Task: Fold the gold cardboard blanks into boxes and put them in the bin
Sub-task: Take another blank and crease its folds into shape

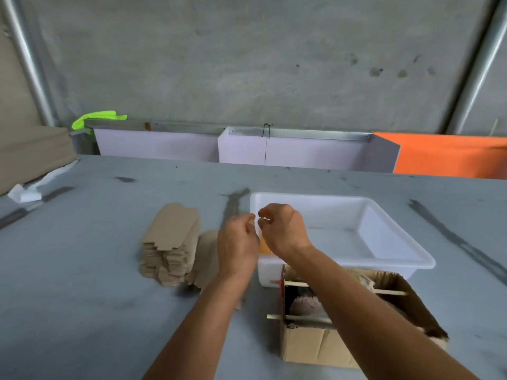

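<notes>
A: Head view. Stack of gold cardboard blanks (pixel 171 244) lay flat on the counter (pixel 82 270), left of the white bin (pixel 384 259). One loose blank (pixel 205 259) sat just right of the stack, partly under the left wrist.

B: Hands?

A: Both raised above the bin's near-left corner, close together. Left hand (pixel 238 242) had fingers curled inward; right hand (pixel 284 229) likewise, thumb and forefinger nearly meeting. A sliver of orange-gold (pixel 264 245) showed below them, inside the bin's near-left corner. Couldn't tell whether either hand pinched it; too blurred and hidden.

B: Bin contents?

A: Otherwise bare white, as far as visible. An open brown carton (pixel 343 338) stood near, touching the bin's near wall.

B: Handling?

A: Judged the blanks light, thin, stiff along the panels, bending readily at score lines. Notched end tabs looked liable to crease or tear. Best taken by the long edges, lifting the top one off the stack, then thumbs pressing along the folds.
</notes>
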